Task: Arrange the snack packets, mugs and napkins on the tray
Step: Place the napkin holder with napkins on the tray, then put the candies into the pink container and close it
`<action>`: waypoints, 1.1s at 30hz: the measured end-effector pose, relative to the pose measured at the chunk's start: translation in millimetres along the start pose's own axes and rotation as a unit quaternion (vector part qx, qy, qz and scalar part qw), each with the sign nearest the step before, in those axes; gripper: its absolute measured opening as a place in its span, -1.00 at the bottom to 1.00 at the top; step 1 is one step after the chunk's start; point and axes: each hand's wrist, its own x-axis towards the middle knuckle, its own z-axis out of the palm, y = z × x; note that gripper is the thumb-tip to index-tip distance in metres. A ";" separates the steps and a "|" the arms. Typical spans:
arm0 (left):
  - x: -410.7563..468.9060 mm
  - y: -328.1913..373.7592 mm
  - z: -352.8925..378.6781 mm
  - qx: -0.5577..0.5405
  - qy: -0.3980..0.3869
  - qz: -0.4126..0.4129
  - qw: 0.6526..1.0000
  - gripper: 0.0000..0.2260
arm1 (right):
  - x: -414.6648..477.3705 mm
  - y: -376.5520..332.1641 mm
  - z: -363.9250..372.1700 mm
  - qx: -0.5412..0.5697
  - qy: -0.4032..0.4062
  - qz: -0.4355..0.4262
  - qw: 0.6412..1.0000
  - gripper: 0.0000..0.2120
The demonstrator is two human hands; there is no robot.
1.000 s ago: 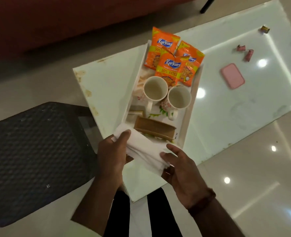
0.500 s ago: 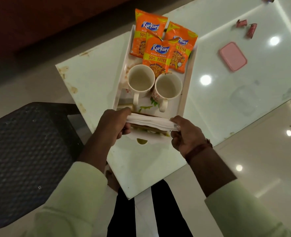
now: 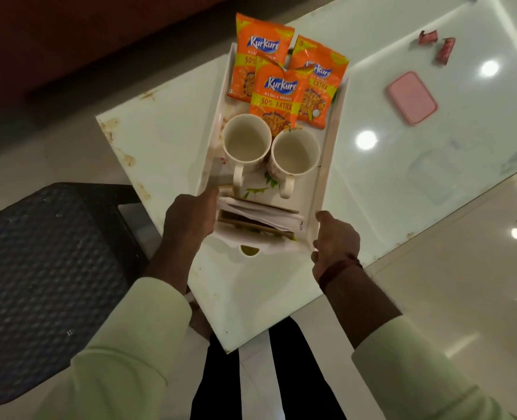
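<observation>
Dropped napkins (image 3: 260,215) into holder (image 3: 251,225) at tray (image 3: 327,183) near end, below mugs (image 3: 246,144); left hand (image 3: 190,219), right hand (image 3: 336,234) loosely curled, empty; arrangement seemingly done.

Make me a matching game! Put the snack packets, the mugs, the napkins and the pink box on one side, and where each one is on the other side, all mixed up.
Things:
1. snack packets
2. mugs
3. napkins
4. pink box

Places:
A. middle of the tray
B. on the table, outside the tray
C. far end of the tray
D. in the wooden holder at the near end

Pairs: 1-C, 2-A, 3-D, 4-B
</observation>
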 end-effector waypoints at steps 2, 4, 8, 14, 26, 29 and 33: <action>-9.2 -4.7 -3.8 0.116 0.053 0.060 0.990 -0.54 | -7.6 1.1 -5.0 -0.028 0.006 -0.059 0.998 -0.85; -27.1 -8.7 -7.1 0.183 0.108 0.157 0.964 -0.63 | -19.9 3.1 -12.2 -0.106 0.017 -0.159 0.981 -0.76; -76.5 -13.6 -17.5 0.165 0.148 0.312 0.924 -0.68 | -58.9 1.1 -33.5 -0.233 -0.003 -0.390 0.891 -0.65; -139.0 -26.9 -33.6 0.243 0.158 0.443 0.848 -0.51 | -110.1 -5.9 -68.0 -0.380 -0.026 -0.505 0.775 -0.44; -246.1 -35.5 -88.8 0.368 0.156 0.473 0.785 -0.27 | -190.3 -21.3 -157.6 -0.480 -0.035 -0.552 0.681 -0.25; -264.8 -35.7 -91.0 0.377 0.160 0.470 0.782 -0.26 | -193.7 -25.2 -174.7 -0.483 -0.031 -0.559 0.674 -0.25; -280.6 -29.3 -77.7 0.386 0.172 0.469 0.776 -0.27 | -183.1 -37.3 -191.8 -0.479 -0.040 -0.570 0.666 -0.24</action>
